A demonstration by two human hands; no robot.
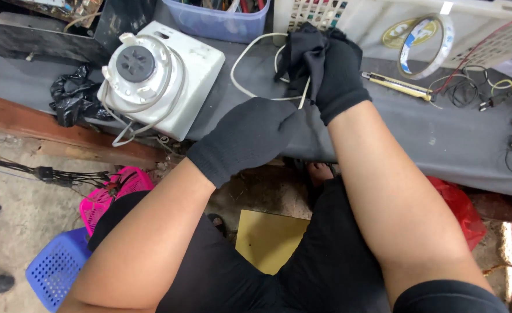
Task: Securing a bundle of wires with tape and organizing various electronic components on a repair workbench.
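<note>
Wiping the cord (256, 69) looks to be the step in hand: the right hand (334, 72), in a black glove, is clenched round a black cloth (302, 49) bunched over the cord, so its fingers are grasping cloth and cord together. The left hand (250, 136), also gloved, lies just below and toward the body from the right fingers; its fingers curl down at the bench (430, 136) edge, and I cannot tell whether they pinch the cord or only rest there. The cord is pale grey-white and thin; it loops away from the right fingers toward the base (160, 78), a white blender-type motor unit with more cord wound round its top socket. Cord surface is dull; whether it is soiled is too small to judge. Judgement: the next move calls for a steady grip on the cloth and one hand anchoring the cord while it is drawn through. Beyond the right fingers, a yellow cutter (395, 84) and a tape roll (427, 46) lie on the bench near a white crate (487, 40).
</note>
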